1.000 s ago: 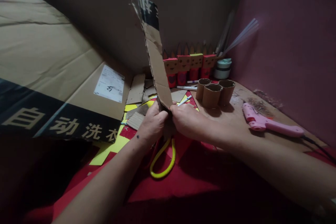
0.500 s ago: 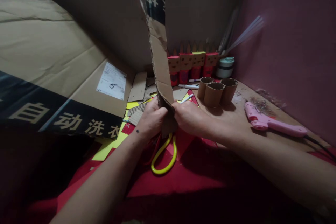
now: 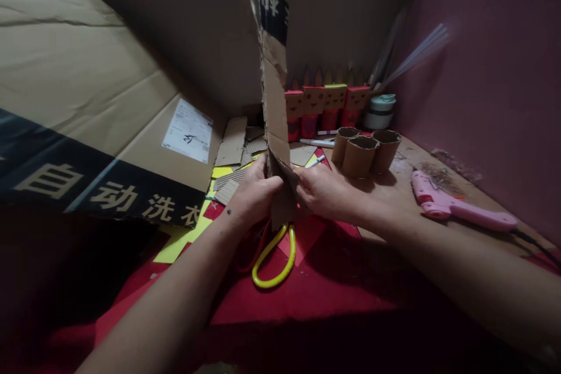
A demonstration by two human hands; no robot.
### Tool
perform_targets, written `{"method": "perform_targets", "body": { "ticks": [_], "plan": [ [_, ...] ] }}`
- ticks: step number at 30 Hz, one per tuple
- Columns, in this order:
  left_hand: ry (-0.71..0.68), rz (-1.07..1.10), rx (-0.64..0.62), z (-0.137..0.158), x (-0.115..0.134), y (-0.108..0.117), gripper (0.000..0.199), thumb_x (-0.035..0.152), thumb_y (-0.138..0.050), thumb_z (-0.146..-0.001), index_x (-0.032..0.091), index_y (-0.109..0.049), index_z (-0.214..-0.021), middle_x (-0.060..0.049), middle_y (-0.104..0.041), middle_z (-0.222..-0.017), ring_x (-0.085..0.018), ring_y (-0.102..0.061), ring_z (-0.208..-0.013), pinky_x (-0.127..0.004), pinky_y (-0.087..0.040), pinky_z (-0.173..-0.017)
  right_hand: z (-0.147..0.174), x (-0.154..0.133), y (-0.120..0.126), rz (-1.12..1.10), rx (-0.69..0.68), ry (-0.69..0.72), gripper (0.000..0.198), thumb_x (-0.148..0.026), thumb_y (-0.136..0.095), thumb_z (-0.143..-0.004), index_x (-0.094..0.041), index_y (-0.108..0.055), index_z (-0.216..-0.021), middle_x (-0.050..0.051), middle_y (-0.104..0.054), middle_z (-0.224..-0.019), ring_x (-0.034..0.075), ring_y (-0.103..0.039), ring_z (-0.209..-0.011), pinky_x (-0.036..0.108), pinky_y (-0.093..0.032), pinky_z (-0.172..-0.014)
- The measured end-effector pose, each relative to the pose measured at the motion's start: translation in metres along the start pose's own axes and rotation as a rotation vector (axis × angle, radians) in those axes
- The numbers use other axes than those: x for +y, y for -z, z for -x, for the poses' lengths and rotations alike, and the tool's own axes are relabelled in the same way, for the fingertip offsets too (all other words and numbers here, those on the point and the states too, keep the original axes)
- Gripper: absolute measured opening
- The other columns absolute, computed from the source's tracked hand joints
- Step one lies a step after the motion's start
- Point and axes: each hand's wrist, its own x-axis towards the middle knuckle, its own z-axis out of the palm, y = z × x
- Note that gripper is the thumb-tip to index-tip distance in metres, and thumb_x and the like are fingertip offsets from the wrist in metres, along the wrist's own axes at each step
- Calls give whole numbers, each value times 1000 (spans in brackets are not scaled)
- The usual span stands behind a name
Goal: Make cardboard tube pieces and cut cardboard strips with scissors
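Observation:
A long strip of corrugated cardboard (image 3: 276, 99) stands upright between my hands, its top end printed black with pale characters. My left hand (image 3: 258, 190) is closed on the lower left side of the strip, thumb on top. My right hand (image 3: 322, 190) grips the lower right side, where the cardboard is bent and folded open. Just below, a yellow loop handle (image 3: 274, 286) lies on the red cloth, with a red loop partly hidden beside it; the rest of that tool is under the cardboard.
A large cardboard box piece (image 3: 131, 146) rises at the left. Cardboard scraps (image 3: 232, 140) lie behind my left hand. To the right are three cardboard tubes (image 3: 360, 158), a pink glue gun (image 3: 464, 204) with a cord, and a lidded cup (image 3: 379, 111). Decorated red figures (image 3: 312, 111) line the back.
The top of the cardboard strip has swung slightly right and is more upright. My right hand has shifted a little right, and the fold at the bottom has opened wider.

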Motion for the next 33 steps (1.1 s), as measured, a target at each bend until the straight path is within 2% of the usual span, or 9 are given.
{"method": "perform_targets", "body": {
  "ticks": [5,9,13,18,23,29,31,33],
  "plan": [
    [-193,-436,-6,3,1,-3,27,5,-47,-60,15,-53,-85,-1,-56,-83,-16,-52,-80,-30,-46,-76,1,-4,2,10,28,10,9,-13,-50,-72,-15,-58,-76,4,-60,-69,13,-48,-62,25,-29,-54],
    [-275,-581,10,4,0,-4,22,5,-43,-63,15,-52,-80,-4,-56,-86,-18,-52,-82,-33,-45,-81,0,-7,0,79,55,-32,12,-13,-51,-72,-14,-58,-81,6,-62,-73,14,-49,-63,25,-28,-53],
    [-239,-559,29,4,2,-4,17,5,-42,-64,16,-51,-73,-3,-56,-79,-20,-55,-85,-34,-47,-82,-1,-7,-2,21,49,-5,15,-8,-45,-76,-14,-58,-80,8,-64,-79,14,-53,-69,25,-31,-57],
    [-228,-424,28,6,2,-4,21,5,-43,-65,15,-56,-79,-2,-57,-77,-20,-55,-90,-35,-46,-86,-1,-7,3,0,51,-75,13,-11,-48,-77,-14,-55,-66,1,-53,-59,10,-43,-55,24,-25,-51],
    [-160,-265,8,6,-3,-3,23,8,-46,-64,15,-59,-81,-2,-62,-82,-18,-56,-84,-33,-48,-80,-2,-6,5,-58,50,-78,17,-6,-48,-74,-14,-53,-60,0,-52,-56,9,-43,-55,23,-27,-52],
    [-74,-130,34,6,2,-1,29,7,-51,-64,17,-56,-90,1,-59,-78,-13,-53,-70,-25,-45,-66,0,-11,7,-56,23,-77,17,-6,-46,-75,-14,-57,-64,4,-59,-62,11,-48,-58,23,-29,-53],
    [-63,-165,67,6,6,-1,31,9,-52,-65,17,-55,-94,2,-57,-74,-13,-51,-65,-24,-42,-61,1,-13,6,0,32,-80,15,-8,-46,-76,-14,-59,-69,5,-62,-67,12,-49,-60,24,-29,-53],
    [-117,-262,107,6,9,0,30,11,-51,-67,17,-55,-96,2,-56,-73,-13,-51,-66,-24,-41,-61,3,-15,5,54,45,-62,15,-10,-46,-77,-13,-60,-75,7,-64,-73,13,-50,-63,24,-29,-53]
  ]
}}
